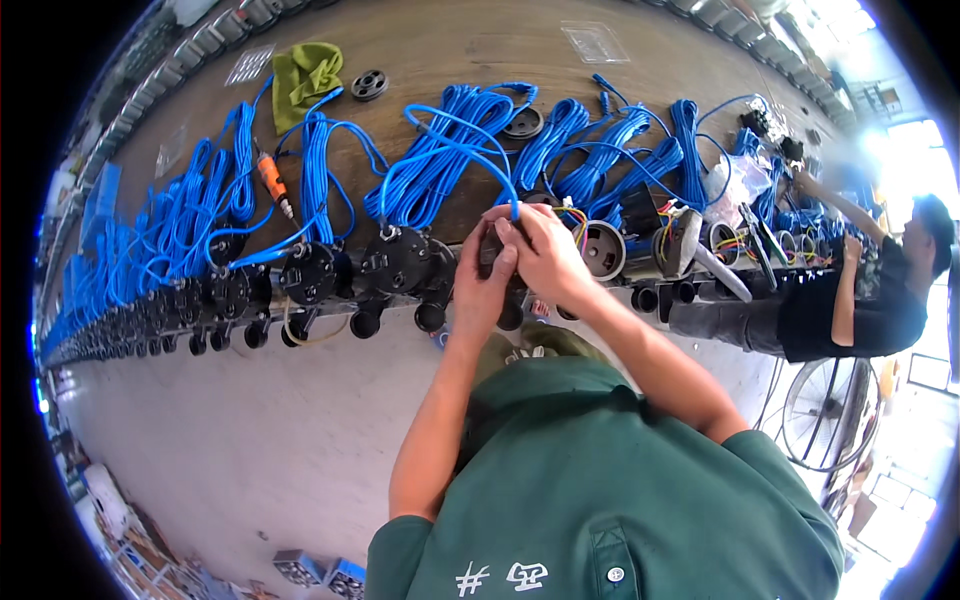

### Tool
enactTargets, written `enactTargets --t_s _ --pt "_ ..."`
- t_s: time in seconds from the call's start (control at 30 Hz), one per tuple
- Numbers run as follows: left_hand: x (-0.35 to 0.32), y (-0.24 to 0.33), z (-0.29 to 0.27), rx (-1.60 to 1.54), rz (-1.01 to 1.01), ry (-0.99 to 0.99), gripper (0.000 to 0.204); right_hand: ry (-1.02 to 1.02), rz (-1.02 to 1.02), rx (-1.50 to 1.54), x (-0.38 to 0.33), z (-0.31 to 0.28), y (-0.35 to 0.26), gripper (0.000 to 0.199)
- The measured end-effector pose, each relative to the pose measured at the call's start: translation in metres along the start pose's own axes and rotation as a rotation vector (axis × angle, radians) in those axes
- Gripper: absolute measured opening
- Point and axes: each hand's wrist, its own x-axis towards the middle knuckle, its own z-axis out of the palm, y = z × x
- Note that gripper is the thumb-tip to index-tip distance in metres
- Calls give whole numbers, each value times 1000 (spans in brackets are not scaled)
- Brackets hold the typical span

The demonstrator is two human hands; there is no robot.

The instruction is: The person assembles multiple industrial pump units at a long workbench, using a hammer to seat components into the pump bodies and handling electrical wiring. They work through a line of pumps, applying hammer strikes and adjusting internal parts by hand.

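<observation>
Both of my hands meet at the near edge of the bench, in the middle of the view. My left hand [484,280] is wrapped round a dark housing, mostly hidden by the fingers. My right hand [546,252] is closed at its top, where a blue cable [513,188] runs down between the fingers; the exact grip there is covered. That cable loops up to a coiled blue bundle [440,150] on the bench. Left of my hands sits a black round housing [393,262] with a cable attached. To the right, an open round housing [602,250] shows coloured wires.
More black housings [308,272] line the bench edge to the left. An orange-handled tool [270,180], a green cloth [305,82] and a black ring-shaped part [369,85] lie on the bench [440,45]. Pliers [760,245] rest at right, near another person [850,290].
</observation>
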Motion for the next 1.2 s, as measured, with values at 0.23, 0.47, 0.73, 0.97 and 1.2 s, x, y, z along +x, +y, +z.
enactTargets --t_s 0.23,0.47,0.73,0.97,1.2 --pt "5 -7 -3 64 59 13 45 300 257 -274 -36 -157 48 34" --pt "-2 -5 7 110 140 80 43 38 564 -961 -120 -201 104 60" --pt "6 15 5 124 -43 12 48 7 550 -879 -108 -224 111 34" --pt "5 3 5 170 33 37 48 74 507 -57 -124 -176 38 7" --pt "7 4 7 167 40 41 47 -231 676 150 -81 -130 -16 24"
